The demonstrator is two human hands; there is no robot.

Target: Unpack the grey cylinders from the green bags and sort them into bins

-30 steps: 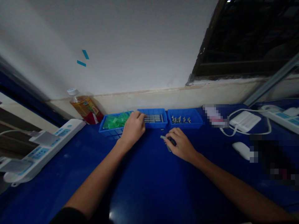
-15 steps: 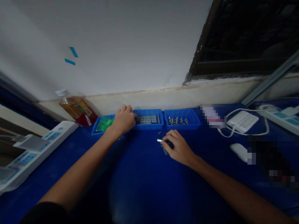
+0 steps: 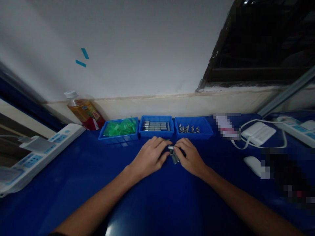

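A small silver cylinder (image 3: 171,147) sits just above the blue tabletop (image 3: 157,196), in front of the row of bins, with a hand on either side of it. The right hand (image 3: 190,157) has it pinched between thumb and fingertips, the grip closed down to the width of the piece. The left hand (image 3: 151,155) comes in from the other side, thumb and forefinger a little apart at the near end of the cylinder; whether they touch it or hold something small of their own, I can't tell from here. Right below the fingers a few loose grey pieces (image 3: 175,159) lie close together on the table, partly hidden by the right hand.

Behind the hands stand three shallow blue bins, side by side. The middle bin (image 3: 156,134) holds silver cylinders (image 3: 157,126) laid flat in neat rows. The right-hand bin (image 3: 194,136) has a loose scatter of small metal fittings (image 3: 188,128), bunched toward its left and middle, with bare blue floor to the right. The left-hand bin (image 3: 120,139) is heaped with see-through green plastic pieces (image 3: 120,127), some poking above the back rim.

Further left, a capped bottle (image 3: 85,111) of amber drink leans near the wall, beside a long white power strip (image 3: 41,157).
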